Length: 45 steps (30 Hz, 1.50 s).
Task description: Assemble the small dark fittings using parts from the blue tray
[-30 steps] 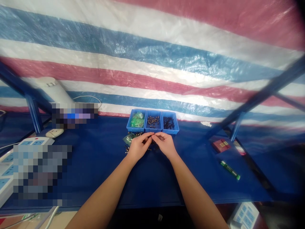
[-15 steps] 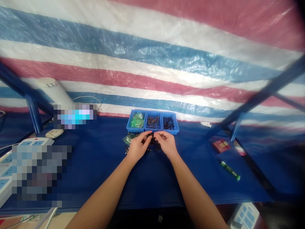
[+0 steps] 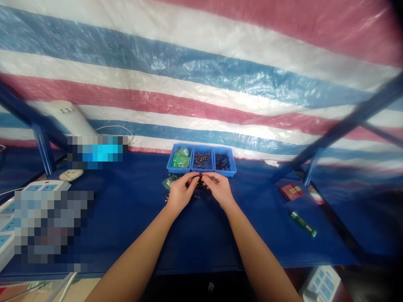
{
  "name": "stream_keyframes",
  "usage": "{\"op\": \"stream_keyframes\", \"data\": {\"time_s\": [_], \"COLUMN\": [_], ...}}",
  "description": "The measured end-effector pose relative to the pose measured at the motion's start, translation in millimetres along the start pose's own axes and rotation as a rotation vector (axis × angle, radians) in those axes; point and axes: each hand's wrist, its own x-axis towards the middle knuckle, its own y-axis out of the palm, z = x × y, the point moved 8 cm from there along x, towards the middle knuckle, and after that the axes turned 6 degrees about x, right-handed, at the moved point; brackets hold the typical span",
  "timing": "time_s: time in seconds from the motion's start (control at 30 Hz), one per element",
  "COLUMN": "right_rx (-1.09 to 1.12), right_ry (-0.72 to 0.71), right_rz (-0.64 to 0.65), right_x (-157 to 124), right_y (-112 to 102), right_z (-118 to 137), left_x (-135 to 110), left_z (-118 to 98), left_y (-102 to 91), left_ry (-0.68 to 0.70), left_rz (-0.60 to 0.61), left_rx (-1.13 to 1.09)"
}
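Note:
My left hand (image 3: 181,191) and my right hand (image 3: 219,189) meet fingertip to fingertip just in front of three joined blue bins. Both are closed in a pinch, and a small dark piece seems to be between them, too small to name. Beneath the fingers lies a pile of small dark and brassy parts (image 3: 204,192), partly hidden by the hands. The left bin (image 3: 179,170) holds green packets, the middle bin (image 3: 202,171) small brass-and-black parts, and the right bin (image 3: 225,173) small black parts. A green packet (image 3: 169,181) lies left of my left hand.
On the blue table (image 3: 126,235), a red box (image 3: 291,191) and a green tube-like packet (image 3: 303,224) lie to the right. A white power strip (image 3: 37,188) and a white cylinder (image 3: 74,119) stand left. Blue metal bars (image 3: 340,126) flank the table before a striped tarp (image 3: 201,92).
The hands stay over the pile, with only slight shifts of the fingers. The camera view has moved a little.

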Motion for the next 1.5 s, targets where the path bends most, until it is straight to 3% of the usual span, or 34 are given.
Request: {"op": "stream_keyframes", "data": {"time_s": [0.5,0.87,1.5], "right_rx": [0.02,0.007,0.022], "right_ry": [-0.044,0.013,-0.059], "right_rz": [0.003,-0.011,0.019], "right_x": [0.1,-0.2,-0.8], "right_y": [0.4,0.7,2.0], "right_z": [5.2,2.0,3.1], "left_x": [-1.0,-0.6,-2.2], "left_z": [2.0,0.5,-1.6], "left_y": [5.4,3.3,4.9], "left_ry": [-0.024,-0.003,-0.011], "left_rz": [0.047,0.019,0.053], "left_rx": [-0.026,-0.024,-0.048]}}
